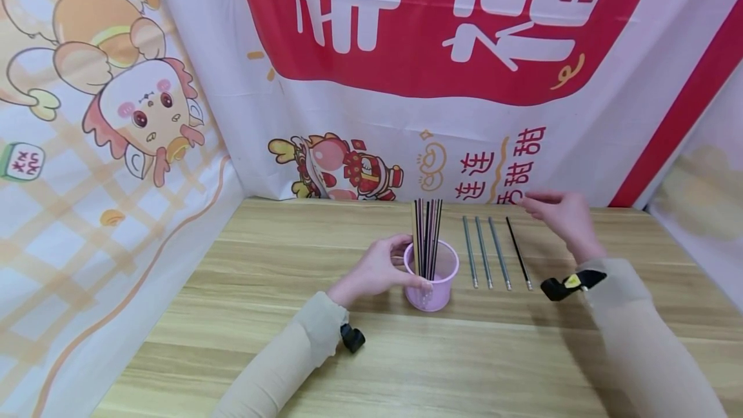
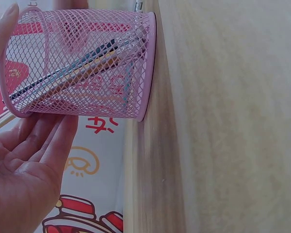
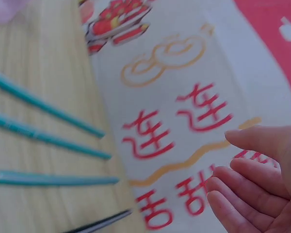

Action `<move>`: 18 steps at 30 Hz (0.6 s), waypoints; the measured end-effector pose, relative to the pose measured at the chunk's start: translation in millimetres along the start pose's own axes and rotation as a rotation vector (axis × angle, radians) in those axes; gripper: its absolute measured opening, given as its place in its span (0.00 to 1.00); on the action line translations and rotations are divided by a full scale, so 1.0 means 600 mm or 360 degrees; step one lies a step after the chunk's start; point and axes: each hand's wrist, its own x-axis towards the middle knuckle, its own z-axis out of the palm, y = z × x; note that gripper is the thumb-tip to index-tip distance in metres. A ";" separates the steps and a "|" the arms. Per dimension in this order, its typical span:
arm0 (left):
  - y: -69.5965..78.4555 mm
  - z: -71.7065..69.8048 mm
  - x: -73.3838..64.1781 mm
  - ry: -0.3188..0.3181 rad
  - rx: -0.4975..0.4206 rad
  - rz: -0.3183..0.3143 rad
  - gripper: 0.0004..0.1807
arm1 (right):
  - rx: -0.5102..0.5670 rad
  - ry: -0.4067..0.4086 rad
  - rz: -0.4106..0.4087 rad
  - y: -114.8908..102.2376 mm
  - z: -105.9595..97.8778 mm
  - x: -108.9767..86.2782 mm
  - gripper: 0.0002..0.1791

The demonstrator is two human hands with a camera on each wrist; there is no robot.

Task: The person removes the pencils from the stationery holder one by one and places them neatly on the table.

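A pink mesh pencil cup point(image 1: 439, 295) stands upright on the table, with several thin pencils point(image 1: 427, 231) in black, pink and yellow leaning in it. My left hand point(image 1: 378, 268) holds this cup from the left, thumb across the near side and the other fingers round its far side. To the right of the cup lie three teal pencils point(image 1: 484, 253) in a row, then one black pencil point(image 1: 518, 253), their eraser ends toward me. Beyond the black pencil's far right, my right hand point(image 1: 565, 218) hovers with nothing in it, fingers loosely extended in the right wrist view.
The wood-grain table point(image 1: 244, 328) ends at the back against a white and red printed cloth point(image 1: 360, 121). Another patterned cloth point(image 1: 191, 224) hangs along the left side. Each wrist wears a black strap point(image 1: 571, 284) over a beige sleeve.
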 end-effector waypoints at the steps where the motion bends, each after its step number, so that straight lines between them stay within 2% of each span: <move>1: 0.000 0.000 0.000 0.0000 0.0001 0.0002 0.49 | 0.0009 0.0002 0.0016 -0.008 -0.002 -0.004 0.46; 10: 0.000 0.001 0.000 -0.0001 -0.0017 0.0005 0.49 | 0.0064 -0.0001 0.0046 -0.063 -0.006 -0.032 0.53; 18: 0.000 0.001 0.000 -0.0003 -0.0035 0.0001 0.50 | 0.0150 -0.0026 -0.0055 -0.105 0.017 -0.066 0.45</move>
